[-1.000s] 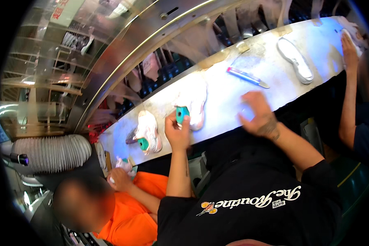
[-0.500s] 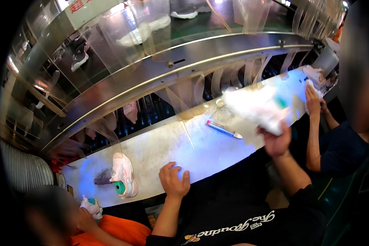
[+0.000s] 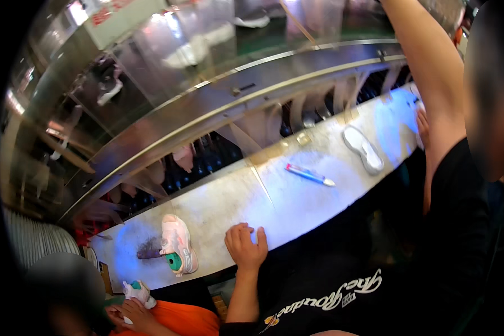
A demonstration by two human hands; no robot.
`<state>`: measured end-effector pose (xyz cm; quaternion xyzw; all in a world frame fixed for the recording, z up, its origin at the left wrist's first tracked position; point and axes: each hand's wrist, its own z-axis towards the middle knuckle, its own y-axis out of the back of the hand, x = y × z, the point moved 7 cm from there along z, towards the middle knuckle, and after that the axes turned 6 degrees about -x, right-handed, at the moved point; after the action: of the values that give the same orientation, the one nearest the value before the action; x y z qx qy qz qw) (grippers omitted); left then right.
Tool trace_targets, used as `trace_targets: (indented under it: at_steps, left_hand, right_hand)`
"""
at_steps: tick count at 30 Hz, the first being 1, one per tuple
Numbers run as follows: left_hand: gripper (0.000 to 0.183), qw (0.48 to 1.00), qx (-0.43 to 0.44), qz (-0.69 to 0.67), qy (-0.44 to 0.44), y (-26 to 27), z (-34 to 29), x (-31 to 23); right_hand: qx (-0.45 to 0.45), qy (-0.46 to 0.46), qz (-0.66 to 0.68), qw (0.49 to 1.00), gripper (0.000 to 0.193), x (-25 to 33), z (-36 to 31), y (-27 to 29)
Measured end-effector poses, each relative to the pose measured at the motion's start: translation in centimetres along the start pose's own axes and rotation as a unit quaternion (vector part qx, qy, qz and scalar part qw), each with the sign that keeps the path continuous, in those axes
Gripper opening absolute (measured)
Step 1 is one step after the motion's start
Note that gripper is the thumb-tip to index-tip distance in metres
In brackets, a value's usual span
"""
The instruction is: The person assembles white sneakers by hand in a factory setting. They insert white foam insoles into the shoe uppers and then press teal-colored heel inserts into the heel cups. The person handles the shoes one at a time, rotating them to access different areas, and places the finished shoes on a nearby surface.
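My left hand [image 3: 246, 245] rests on the near edge of the white table [image 3: 218, 207], its thumb and fingers apart and nothing in it. My right arm [image 3: 431, 67] stretches up across the upper right; its hand is past the top of the picture. A white and grey shoe sole [image 3: 363, 149] lies on the table to the right. Left of it is a slim pen-like tool [image 3: 311, 175] with a red end and a pale tip. Further left sits a pale pink sneaker [image 3: 176, 243] with a green insert in its opening, beside a dark purple piece [image 3: 149, 253].
Behind the table runs a metal-framed machine [image 3: 229, 89] with clear hanging strips and shoes inside. At lower left, a person in orange [image 3: 179, 318] handles a shoe [image 3: 140, 293]. Another person's hand [image 3: 423, 126] shows at the right. A ribbed hose [image 3: 39, 235] stands far left.
My right hand has swung up and out of view, and the blurred white shoe with green is gone. The sole now shows on the table. My left hand stays about where it was.
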<state>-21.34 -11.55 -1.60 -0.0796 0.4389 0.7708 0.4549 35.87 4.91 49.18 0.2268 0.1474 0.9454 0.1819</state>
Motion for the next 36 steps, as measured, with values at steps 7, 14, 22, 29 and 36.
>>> trace_targets:
  at_steps: [7,14,22,29,36]
  left_hand:
    - [0.015,0.996,0.083,-0.01,0.017,-2.1,1.6,-1.4]
    - [0.04,0.947,0.226,-0.072,-0.215,-12.5,12.4,-7.9]
    - [0.078,0.982,0.15,0.104,-0.04,-29.7,28.6,3.3]
    - [0.083,0.951,0.241,0.19,0.046,-32.1,26.5,18.8]
    - [0.098,0.959,0.109,-0.085,0.247,-9.3,12.1,2.8]
  right_hand:
    - [0.236,0.183,0.068,0.952,0.046,-0.5,-23.4,-3.9]
    - [0.299,0.318,0.206,0.876,0.048,3.2,-35.2,-0.2]
    - [0.133,0.245,0.163,0.946,0.051,-1.3,-28.3,-4.2]
    - [0.208,0.136,0.156,0.956,0.056,1.5,-23.6,-3.8]
    - [0.242,0.124,0.037,0.962,0.053,-2.7,-22.5,-5.5]
